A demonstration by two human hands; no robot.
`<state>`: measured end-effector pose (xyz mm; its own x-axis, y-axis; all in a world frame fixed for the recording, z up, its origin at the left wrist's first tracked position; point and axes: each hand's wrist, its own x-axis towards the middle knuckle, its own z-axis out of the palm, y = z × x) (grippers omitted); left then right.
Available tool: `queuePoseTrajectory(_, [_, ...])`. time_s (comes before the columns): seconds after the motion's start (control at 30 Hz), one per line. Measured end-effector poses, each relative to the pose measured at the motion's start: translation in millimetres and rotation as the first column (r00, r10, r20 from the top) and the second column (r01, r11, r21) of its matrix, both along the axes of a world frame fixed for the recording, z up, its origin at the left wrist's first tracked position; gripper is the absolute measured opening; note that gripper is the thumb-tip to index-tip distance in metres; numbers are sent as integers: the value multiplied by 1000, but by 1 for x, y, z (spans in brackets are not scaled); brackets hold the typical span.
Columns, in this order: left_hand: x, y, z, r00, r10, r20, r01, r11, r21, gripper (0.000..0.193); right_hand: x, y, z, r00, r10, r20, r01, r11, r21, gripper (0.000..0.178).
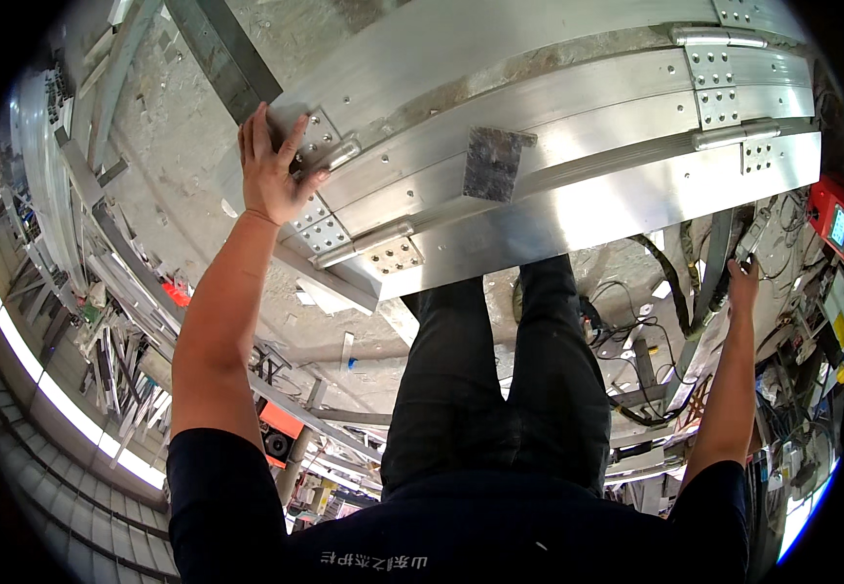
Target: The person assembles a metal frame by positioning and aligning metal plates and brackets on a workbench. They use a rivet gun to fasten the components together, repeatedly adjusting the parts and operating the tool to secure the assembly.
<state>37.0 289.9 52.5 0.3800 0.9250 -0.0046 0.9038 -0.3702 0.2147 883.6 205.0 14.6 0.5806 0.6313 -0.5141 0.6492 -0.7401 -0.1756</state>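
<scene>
Long silvery metal panels (597,190) joined by hinges lie across the view in front of my legs. My left hand (281,175) rests at their left end with fingers spread, next to a riveted hinge plate (320,136) and its round barrel (342,154). A dark, blotchy rectangular metal piece (493,165) lies on the panels near the middle. Far to the right, my right hand (745,280) is low beyond the panels' edge, its fingers closed around something dark. A pale grey elongated part (753,234) extends just past those fingers; its kind is unclear.
Grey metal beams (222,58) support or adjoin the panels at the left. Black cables (675,292) loop over the floor at right, near a red box with a lit screen (836,226). Metal offcuts (115,380) are piled at far left. An orange machine (281,428) stands behind my left arm.
</scene>
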Motion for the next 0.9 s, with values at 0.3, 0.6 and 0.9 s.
queuePoseTrajectory(0.3, [-8, 4, -47, 994, -64, 91, 65, 998, -10, 82, 83, -19, -35, 977, -1, 212, -5, 1000, 28, 80])
queuePoseTrajectory(0.6, [-12, -2, 11, 997, -75, -32, 75, 997, -6, 76, -35, 19, -15, 945, 155, 287, -128, 985, -112, 88])
queuePoseTrajectory(0.9, [3, 5, 4, 996, -8, -84, 5, 999, -33, 81, 59, -19, -56, 952, 257, 165, -263, 965, 15, 84])
